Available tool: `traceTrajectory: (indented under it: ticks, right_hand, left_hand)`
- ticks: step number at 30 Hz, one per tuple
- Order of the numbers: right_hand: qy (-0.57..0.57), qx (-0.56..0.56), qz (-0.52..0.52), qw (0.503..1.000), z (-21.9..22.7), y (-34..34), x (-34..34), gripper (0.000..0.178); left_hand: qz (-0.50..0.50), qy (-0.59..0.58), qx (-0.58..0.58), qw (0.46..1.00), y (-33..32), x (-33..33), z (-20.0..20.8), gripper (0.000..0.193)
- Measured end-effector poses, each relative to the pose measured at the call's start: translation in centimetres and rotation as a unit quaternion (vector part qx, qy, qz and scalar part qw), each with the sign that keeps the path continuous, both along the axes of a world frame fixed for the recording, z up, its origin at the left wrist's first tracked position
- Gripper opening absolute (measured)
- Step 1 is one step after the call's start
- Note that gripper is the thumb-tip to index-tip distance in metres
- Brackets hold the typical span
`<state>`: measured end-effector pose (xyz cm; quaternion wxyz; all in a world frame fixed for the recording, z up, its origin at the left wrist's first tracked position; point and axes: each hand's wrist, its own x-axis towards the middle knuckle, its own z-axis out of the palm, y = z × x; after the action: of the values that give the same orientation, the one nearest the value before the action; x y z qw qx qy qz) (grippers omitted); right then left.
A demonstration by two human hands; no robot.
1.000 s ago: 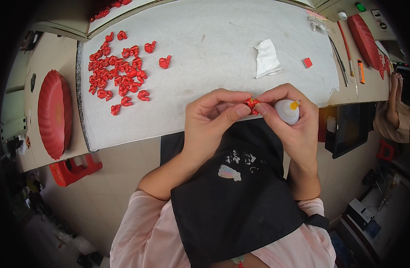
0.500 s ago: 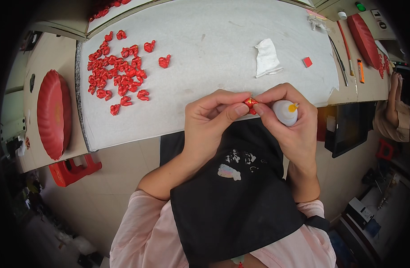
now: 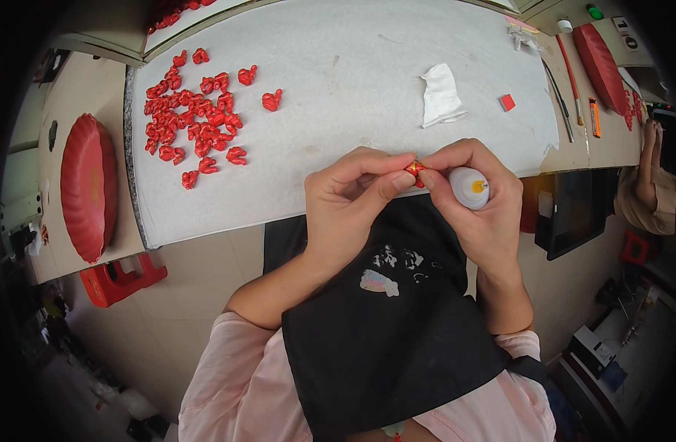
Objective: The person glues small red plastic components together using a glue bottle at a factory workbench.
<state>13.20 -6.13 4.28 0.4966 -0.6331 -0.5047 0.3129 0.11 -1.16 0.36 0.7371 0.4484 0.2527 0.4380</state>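
Observation:
Between the fingertips of both hands sits a small red figurine (image 3: 416, 172) with gold marks, held just above the table's near edge. My left hand (image 3: 353, 190) pinches it from the left with thumb and forefinger. From the other side, the thumb and forefinger of my right hand (image 3: 493, 199) grip it too. A white squeeze bottle (image 3: 467, 193) with a yellow tip is tucked in the right palm, its tip pointing away from the figurine. Many similar red figurines (image 3: 198, 110) lie in a loose cluster on the white-covered table (image 3: 338, 81) at the left.
A crumpled white tissue (image 3: 441, 96) and a small red block (image 3: 507, 102) lie beyond my right hand. Brushes (image 3: 572, 77) and an orange tube (image 3: 594, 116) are at the far right. Red scalloped trays flank the table, one at left (image 3: 89, 188), and a red stool (image 3: 123, 280) stands below it.
The bottle in my right hand has tilted slightly, so its yellow tip points a little differently. Both hands keep their pinch on the figurine, which has turned slightly.

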Motion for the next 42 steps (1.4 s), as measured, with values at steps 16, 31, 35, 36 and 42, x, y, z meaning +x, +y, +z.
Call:
traceTrajectory:
  ticks: [16,31,35,36,42]
  right_hand:
    - [-0.005,-0.009,-0.002,1.0,0.3,0.4,0.1,0.012]
    - [0.016,0.022,-0.032,0.999,0.6,-0.2,-0.4,0.01]
    - [-0.006,0.028,-0.029,0.999,0.3,-0.3,-0.3,0.011]
    - [-0.006,0.028,-0.029,0.999,0.3,-0.3,-0.3,0.011]
    - [-0.039,0.051,-0.022,0.998,0.7,-0.2,-0.5,0.01]
  left_hand:
    - [-0.039,-0.053,-0.116,0.991,0.7,-0.1,0.0,0.016]
    - [-0.14,-0.138,-0.273,0.942,0.8,-0.4,0.0,0.019]
    - [-0.136,-0.133,-0.272,0.943,0.7,-0.4,0.0,0.019]
    - [-0.136,-0.131,-0.272,0.943,0.8,-0.4,0.0,0.019]
    - [-0.118,-0.121,-0.251,0.953,0.6,-0.4,-0.1,0.018]
